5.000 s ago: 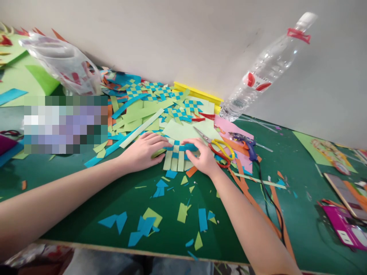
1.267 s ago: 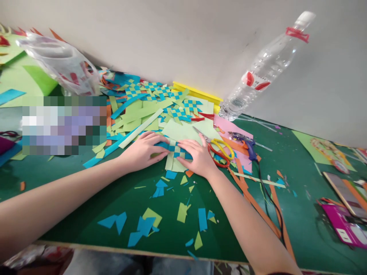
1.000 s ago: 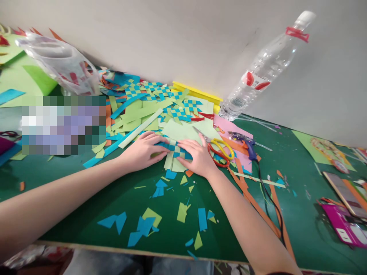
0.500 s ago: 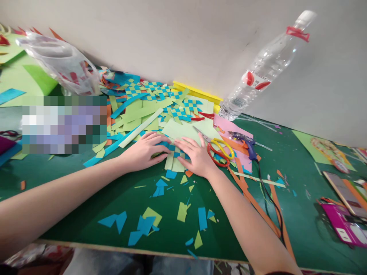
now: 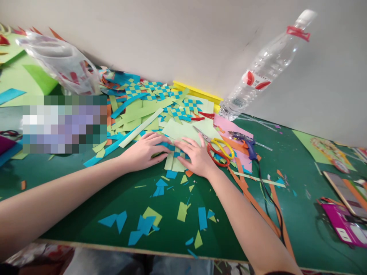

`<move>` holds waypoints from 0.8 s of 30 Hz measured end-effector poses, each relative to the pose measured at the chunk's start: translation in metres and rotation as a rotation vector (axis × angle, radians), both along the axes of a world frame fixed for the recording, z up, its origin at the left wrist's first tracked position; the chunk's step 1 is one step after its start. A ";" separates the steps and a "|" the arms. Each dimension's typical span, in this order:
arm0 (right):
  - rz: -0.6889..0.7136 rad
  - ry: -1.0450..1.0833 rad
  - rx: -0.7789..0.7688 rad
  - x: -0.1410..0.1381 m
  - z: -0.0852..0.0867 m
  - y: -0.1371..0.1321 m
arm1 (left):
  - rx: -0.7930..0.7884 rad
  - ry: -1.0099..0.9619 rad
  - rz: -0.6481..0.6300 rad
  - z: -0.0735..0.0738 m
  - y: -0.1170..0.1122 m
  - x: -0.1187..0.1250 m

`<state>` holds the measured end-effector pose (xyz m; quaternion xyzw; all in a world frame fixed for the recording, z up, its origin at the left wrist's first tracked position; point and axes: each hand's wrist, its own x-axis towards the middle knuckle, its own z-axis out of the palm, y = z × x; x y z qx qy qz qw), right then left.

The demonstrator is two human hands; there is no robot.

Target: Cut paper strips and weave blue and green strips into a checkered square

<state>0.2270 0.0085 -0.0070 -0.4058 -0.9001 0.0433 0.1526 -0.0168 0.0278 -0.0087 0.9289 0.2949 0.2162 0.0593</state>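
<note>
Between my hands lies a small weave of blue and light green paper strips (image 5: 178, 153), partly hidden under my fingertips. My left hand (image 5: 147, 151) rests at its left side, thumb and fingers apart, with the fingertips on the paper. From the right, my right hand (image 5: 194, 153) lies over the weave with its fingers spread. Scissors (image 5: 220, 149) with red and yellow handles lie just beyond the right hand, their blades on a pale green paper sheet (image 5: 183, 130).
Finished checkered weaves (image 5: 163, 91) and loose strips are heaped behind. A plastic bottle (image 5: 258, 76) stands by the wall, near a blue glue gun (image 5: 249, 147) with a black cord. Paper scraps (image 5: 146, 225) dot the green table (image 5: 94, 202). At right lies a phone (image 5: 341, 191).
</note>
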 end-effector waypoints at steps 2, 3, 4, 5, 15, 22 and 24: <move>-0.002 -0.009 -0.003 0.000 0.000 0.000 | 0.004 0.000 0.010 -0.001 0.000 0.000; -0.002 -0.011 -0.005 0.000 0.001 0.000 | 0.004 0.002 0.012 -0.001 0.001 0.000; -0.002 -0.009 -0.007 0.000 0.001 0.000 | 0.003 0.003 0.012 -0.001 0.001 0.000; -0.001 -0.005 -0.009 -0.001 0.001 0.000 | 0.000 0.001 0.012 -0.001 0.001 0.000; 0.006 0.030 -0.023 0.000 0.001 0.000 | -0.052 0.010 0.032 0.001 -0.002 0.001; -0.081 0.211 0.137 0.000 0.003 -0.002 | -0.038 -0.039 0.043 0.000 0.000 0.000; -0.121 0.274 0.187 0.001 0.003 -0.001 | -0.035 -0.041 0.053 -0.002 0.002 0.000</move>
